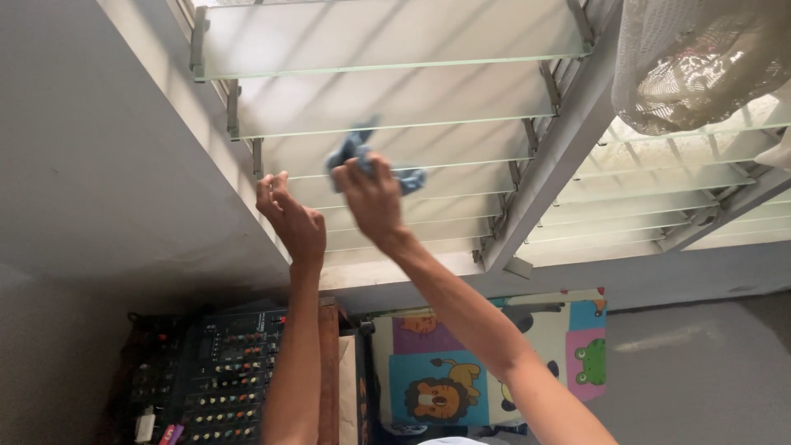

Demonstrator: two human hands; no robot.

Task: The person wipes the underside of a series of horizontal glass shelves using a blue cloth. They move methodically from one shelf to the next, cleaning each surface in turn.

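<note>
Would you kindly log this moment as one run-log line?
right hand: holds blue cloth against frosted glass louvre slat | left hand: at slat's left end | below: audio mixer

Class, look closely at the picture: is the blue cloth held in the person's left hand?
No, the blue cloth is gripped in the right hand against a frosted glass louvre slat, while the left hand holds none.

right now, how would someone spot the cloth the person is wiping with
Find the louvred window of frosted glass slats on the grey wall. Both raised hands reach its lower slats, and the right hand presses the cloth there. It is small, crumpled and blue, the only coloured thing against the pale glass.
</note>
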